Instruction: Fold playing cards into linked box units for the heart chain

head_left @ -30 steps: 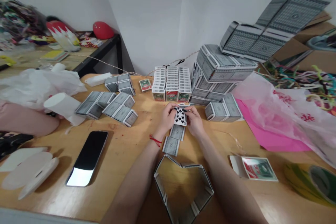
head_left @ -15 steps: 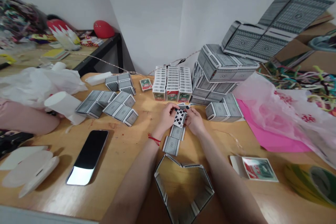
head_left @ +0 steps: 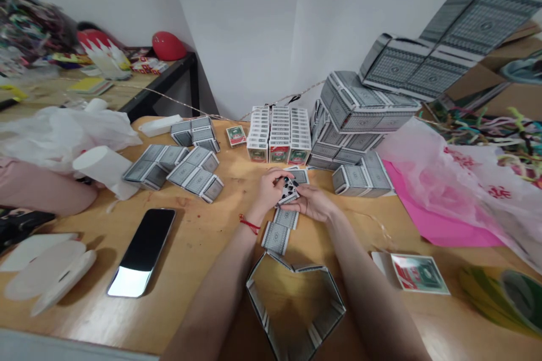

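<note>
A playing card (head_left: 289, 192) with black pips is held between my two hands over the table. My left hand (head_left: 272, 187), a red string bracelet at its wrist, pinches the card's left side. From the right, my right hand (head_left: 314, 201) grips the same card, fingers along its lower edge and thumb on top. Beneath and nearer me lie grey-patterned cards (head_left: 276, 238), face down and partly overlapping. More cards (head_left: 301, 175) lie just beyond my fingers. Between my forearms stands a heart-shaped frame (head_left: 334, 287) of joined cards.
Stacked card boxes (head_left: 278, 135) stand at the back, beside a tall structure of folded cards (head_left: 359, 104). Folded card blocks (head_left: 195, 175) sit left, behind a phone (head_left: 144, 251). At right are an opened card box (head_left: 419, 273), a tape roll (head_left: 499, 293) and pink paper (head_left: 444, 220).
The card has tilted flatter between my hands. My right hand has turned and come lower, its fingers now under the card's near edge. More of the cards behind show.
</note>
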Demonstrator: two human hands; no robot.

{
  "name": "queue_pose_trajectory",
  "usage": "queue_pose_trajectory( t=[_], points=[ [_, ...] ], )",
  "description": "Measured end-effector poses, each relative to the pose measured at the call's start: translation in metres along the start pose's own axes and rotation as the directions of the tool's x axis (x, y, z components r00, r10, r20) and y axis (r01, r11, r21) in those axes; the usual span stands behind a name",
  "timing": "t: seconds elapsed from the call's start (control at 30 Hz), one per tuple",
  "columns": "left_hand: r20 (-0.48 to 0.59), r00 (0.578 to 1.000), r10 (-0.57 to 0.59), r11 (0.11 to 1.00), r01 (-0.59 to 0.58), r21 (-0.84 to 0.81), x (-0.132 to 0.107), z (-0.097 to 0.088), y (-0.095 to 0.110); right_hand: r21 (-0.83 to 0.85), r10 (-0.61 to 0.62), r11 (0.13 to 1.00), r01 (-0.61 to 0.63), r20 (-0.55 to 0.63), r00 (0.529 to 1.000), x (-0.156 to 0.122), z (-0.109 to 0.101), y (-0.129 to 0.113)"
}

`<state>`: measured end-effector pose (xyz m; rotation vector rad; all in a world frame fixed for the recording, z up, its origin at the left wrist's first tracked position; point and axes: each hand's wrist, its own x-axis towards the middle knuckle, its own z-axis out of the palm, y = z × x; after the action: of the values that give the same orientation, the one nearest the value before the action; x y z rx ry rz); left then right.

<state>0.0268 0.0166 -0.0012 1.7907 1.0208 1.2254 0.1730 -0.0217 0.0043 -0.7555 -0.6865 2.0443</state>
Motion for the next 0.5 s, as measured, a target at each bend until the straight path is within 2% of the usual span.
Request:
queue_pose_trajectory(
  t=[0.17,0.33,0.4,0.5],
  points=[
    [0.029,0.999,-0.034,0.998,0.036,-0.051,-0.0007,0.0012,0.0000,0.006,-0.063,0.998,0.064,-0.029,0.998,-0.0005,-0.0012,-0.0001],
    [0.002,0.991,-0.137,0.963,0.133,-0.236,0.0009,0.0028,-0.0005,-0.037,-0.072,0.997,0.072,-0.008,0.997,0.0015,0.0019,0.0022],
    [-0.004,0.985,-0.170,0.960,0.165,-0.227,0.0016,0.0036,0.0000,-0.062,-0.069,0.996,0.069,0.011,0.998,0.0025,0.0031,0.0031],
    [-0.003,0.982,-0.189,0.977,0.187,-0.098,0.0017,0.0045,0.0013,-0.086,-0.093,0.992,0.092,0.001,0.996,0.0040,0.0037,0.0052]
  ],
)
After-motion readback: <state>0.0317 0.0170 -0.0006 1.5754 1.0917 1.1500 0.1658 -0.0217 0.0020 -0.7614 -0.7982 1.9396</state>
